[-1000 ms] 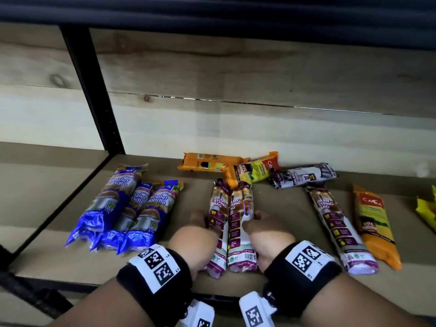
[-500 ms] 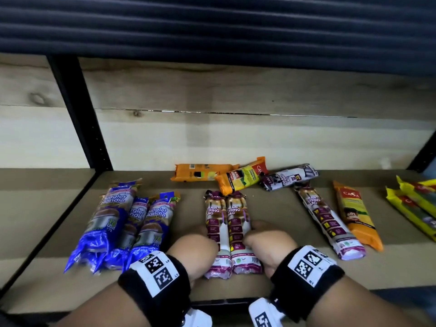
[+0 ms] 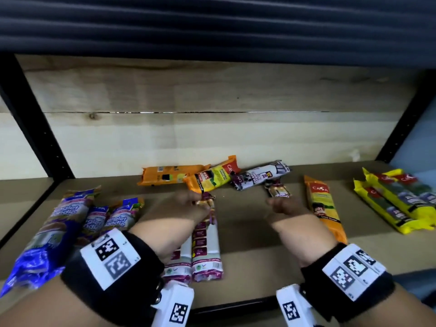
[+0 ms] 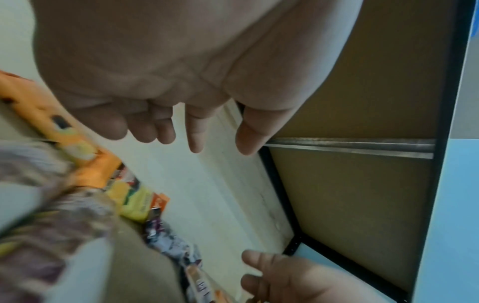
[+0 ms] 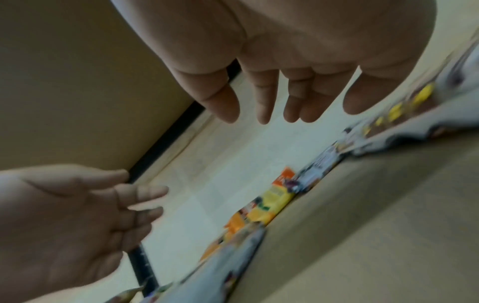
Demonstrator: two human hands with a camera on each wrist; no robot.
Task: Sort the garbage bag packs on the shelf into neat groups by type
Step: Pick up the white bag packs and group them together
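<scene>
Two purple-and-white drawstring packs (image 3: pixel 205 251) lie side by side at the shelf's front centre. My left hand (image 3: pixel 191 202) hovers over their far ends with fingers straight (image 4: pixel 193 141), holding nothing. My right hand (image 3: pixel 280 206) is off to their right, over a third purple-and-white pack (image 3: pixel 277 192), of which only the far tip shows. Its fingers (image 5: pixel 264 110) are spread and empty. Whether it touches that pack, I cannot tell. Three blue packs (image 3: pixel 61 223) lie grouped at the left. Yellow packs (image 3: pixel 398 201) lie grouped at the right.
Along the back wall lie an orange pack (image 3: pixel 165 177), an orange-yellow pack (image 3: pixel 213 178) and a black-and-white pack (image 3: pixel 260 177). Another orange pack (image 3: pixel 324 211) lies just right of my right hand. Black uprights (image 3: pixel 35 128) frame the wooden shelf (image 3: pixel 254 267).
Both hands have let go of the two purple-and-white packs and reached further in. The right hand has moved right, over the third purple-and-white pack.
</scene>
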